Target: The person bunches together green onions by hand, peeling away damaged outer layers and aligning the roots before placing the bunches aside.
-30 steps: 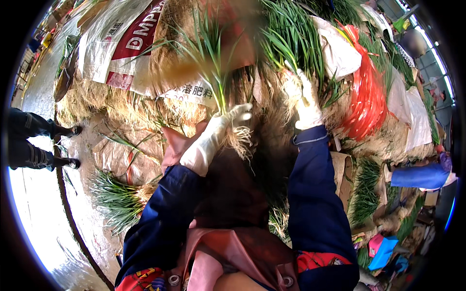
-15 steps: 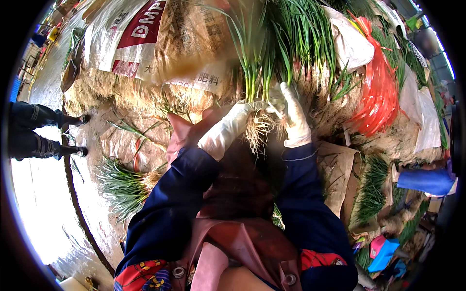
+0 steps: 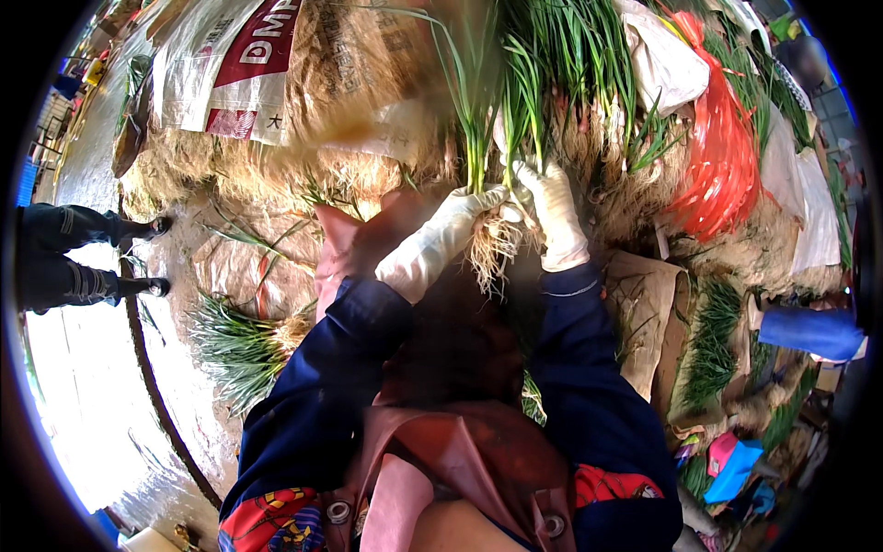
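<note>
In a pale glove, my left hand (image 3: 448, 225) is closed around a small bunch of scallions (image 3: 475, 152), upright, with their pale, stringy roots (image 3: 493, 247) hanging below the fingers. My right hand (image 3: 555, 213), gloved the same way, is closed beside it, thumb and fingers pinching the base of more scallion stems (image 3: 538, 138). The two hands almost touch. Just beyond them stands a dense row of scallions (image 3: 589, 69), green leaves pointing away and roots toward me.
Printed sacks (image 3: 244, 69) cover a root-edged heap at left. Red plastic strands (image 3: 716, 166) hang at right. A tied scallion bundle (image 3: 235, 350) lies on the floor, left. A person's legs (image 3: 69, 253) stand at far left; a blue-clad part of someone (image 3: 809, 333) shows at right.
My right hand's raised fingers have bent inward and closed on the scallion stems next to my left hand. The left hand keeps its hold, nearly in the same place.
</note>
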`<state>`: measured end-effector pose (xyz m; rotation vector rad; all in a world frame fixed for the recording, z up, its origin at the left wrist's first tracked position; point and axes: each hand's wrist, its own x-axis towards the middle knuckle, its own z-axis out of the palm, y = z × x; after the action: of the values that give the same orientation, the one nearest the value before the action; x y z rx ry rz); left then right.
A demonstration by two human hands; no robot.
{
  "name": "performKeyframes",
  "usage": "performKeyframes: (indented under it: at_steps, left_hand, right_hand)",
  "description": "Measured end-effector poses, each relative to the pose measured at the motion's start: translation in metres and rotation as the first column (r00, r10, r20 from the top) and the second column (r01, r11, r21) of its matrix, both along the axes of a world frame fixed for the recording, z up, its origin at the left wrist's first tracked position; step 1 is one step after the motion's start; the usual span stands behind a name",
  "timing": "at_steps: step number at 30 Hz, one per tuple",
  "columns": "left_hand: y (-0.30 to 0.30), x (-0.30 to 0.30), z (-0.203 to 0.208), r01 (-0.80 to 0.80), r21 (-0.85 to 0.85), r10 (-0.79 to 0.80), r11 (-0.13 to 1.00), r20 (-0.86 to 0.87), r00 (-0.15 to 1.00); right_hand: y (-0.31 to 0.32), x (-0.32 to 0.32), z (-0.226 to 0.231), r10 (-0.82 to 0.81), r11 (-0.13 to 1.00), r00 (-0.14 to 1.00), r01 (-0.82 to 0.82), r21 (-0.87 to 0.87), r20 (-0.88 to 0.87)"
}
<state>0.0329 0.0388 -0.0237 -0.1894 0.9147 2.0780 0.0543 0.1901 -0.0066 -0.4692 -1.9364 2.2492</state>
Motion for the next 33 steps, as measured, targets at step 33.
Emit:
performKeyframes:
  at_steps: [33]
  left_hand:
    - [-0.02,0.034,0.018,-0.243,-0.441,0.035,0.864,-0.428,0.903]
  right_hand:
    - [-0.019,0.014,0.015,0.19,0.966,0.981,-0.181,-0.185,0.03]
